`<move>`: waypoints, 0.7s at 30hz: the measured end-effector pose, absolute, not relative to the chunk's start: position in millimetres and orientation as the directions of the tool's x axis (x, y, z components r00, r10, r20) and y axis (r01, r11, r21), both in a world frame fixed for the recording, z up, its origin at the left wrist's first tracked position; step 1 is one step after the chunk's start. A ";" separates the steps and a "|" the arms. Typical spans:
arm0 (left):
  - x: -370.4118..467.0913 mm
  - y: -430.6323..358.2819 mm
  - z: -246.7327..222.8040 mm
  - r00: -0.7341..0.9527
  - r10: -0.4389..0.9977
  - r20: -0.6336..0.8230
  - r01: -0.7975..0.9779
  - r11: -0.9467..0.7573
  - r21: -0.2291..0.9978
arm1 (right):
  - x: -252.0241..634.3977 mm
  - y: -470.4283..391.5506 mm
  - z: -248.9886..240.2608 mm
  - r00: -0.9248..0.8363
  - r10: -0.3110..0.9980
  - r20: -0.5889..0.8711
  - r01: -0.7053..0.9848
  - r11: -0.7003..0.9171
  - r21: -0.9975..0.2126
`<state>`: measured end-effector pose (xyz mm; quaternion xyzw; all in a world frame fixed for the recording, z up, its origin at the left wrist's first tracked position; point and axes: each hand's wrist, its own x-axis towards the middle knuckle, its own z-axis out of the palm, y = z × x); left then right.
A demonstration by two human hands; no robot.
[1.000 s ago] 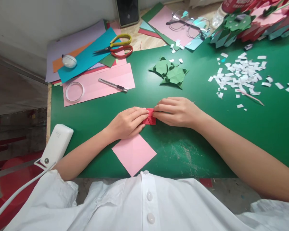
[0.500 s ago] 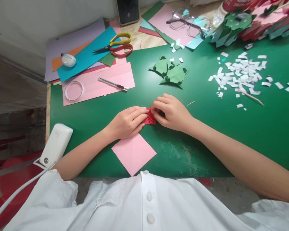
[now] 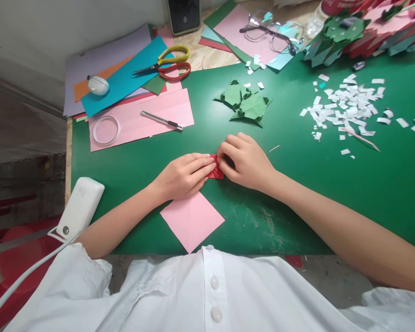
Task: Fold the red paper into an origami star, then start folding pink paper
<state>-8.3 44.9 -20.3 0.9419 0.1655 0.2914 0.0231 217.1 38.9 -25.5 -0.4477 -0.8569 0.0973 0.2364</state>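
A small piece of folded red paper (image 3: 216, 173) lies on the green tabletop between my hands, with crease lines fanning across it. My left hand (image 3: 185, 175) covers its left part, fingers together on top and the thumb by the lower edge, holding it. At the upper right edge, my right hand (image 3: 245, 159) pinches the paper between bent fingers and thumb; the fingertips partly hide that edge. Just below my left hand is a flat pink paper square (image 3: 192, 223), turned cornerwise toward me. Two folded green paper pieces (image 3: 251, 107) sit beyond my hands.
Scissors (image 3: 173, 64) and a white computer mouse (image 3: 98, 85) rest on coloured sheets. A utility knife (image 3: 162, 120) and tape roll (image 3: 106, 130) lie on pink paper. White paper scraps (image 3: 349, 106) spread at right, glasses (image 3: 273, 32) behind. A white power bank (image 3: 81, 207) stands left.
Hardly anything differs. My right hand has shifted very slightly at the red paper's edge, and my left hand stays on the paper.
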 end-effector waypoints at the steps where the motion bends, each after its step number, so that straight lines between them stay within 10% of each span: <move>1: -8.1 44.9 -20.0 0.776 0.323 0.541 0.298 -0.945 0.137 | 216.9 38.6 -25.7 -0.490 0.816 0.307 0.731 0.576 -0.366; 21: -5.7 44.7 -19.2 0.790 0.337 0.513 0.325 -0.939 0.117 | 212.8 34.2 -22.3 -0.456 0.883 0.113 0.863 0.470 -0.187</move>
